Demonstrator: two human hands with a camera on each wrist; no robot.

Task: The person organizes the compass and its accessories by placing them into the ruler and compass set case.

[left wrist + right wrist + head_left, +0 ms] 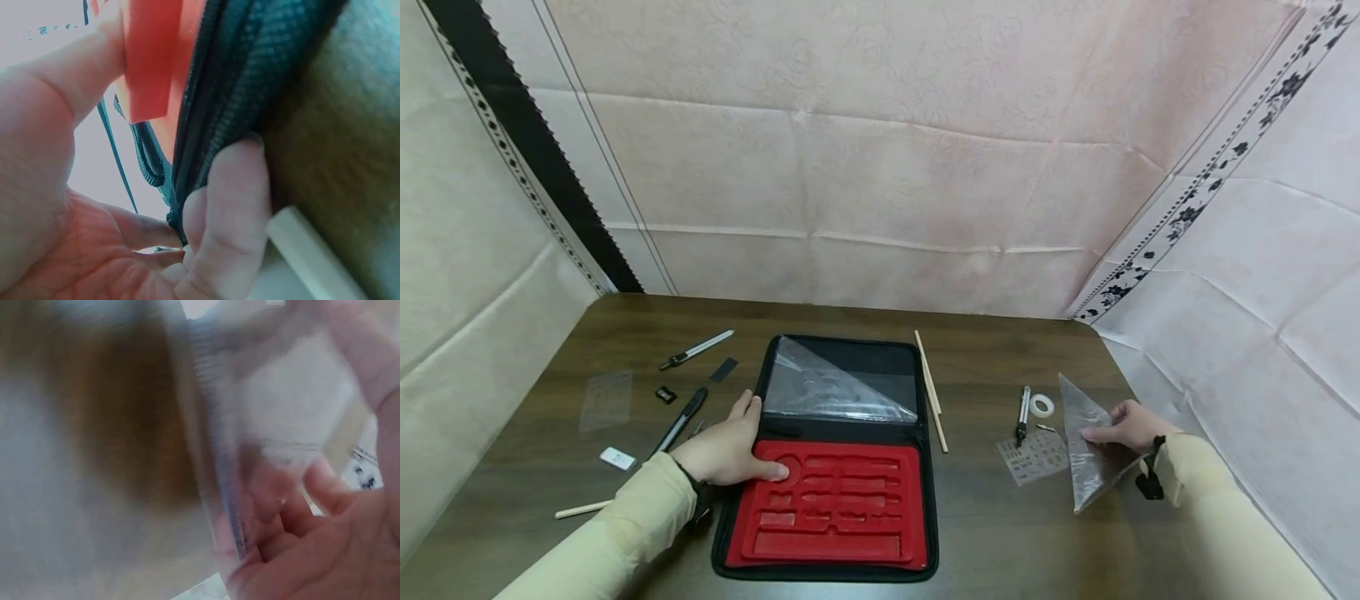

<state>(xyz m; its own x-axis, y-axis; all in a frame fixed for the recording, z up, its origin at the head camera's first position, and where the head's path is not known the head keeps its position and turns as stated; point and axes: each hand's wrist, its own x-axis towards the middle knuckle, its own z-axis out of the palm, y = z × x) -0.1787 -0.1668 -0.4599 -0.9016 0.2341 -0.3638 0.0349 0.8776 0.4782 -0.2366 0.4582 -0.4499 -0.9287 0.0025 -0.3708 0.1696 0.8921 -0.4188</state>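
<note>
An open black zip case (929,500) lies in the middle of the table, with a red moulded insert (842,508) in its near half and a clear triangle (827,387) in its lid. My left hand (730,450) grips the case's left edge. Its thumb lies on the red insert (150,56) and a finger (228,206) curls against the zipper edge (231,94). At the right, my right hand (1123,427) pinches a clear set square (1086,458), tilted up off the table. The right wrist view is blurred, with the set square (250,425) held against my fingers (325,550).
Two wooden sticks (930,387) lie right of the case, then a pen-like tool (1022,412), a tape roll (1042,406) and a stencil (1033,456). Left of the case are a utility knife (696,349), a black pen (679,421), a sharpener (666,395), an eraser (617,458) and a clear template (606,400).
</note>
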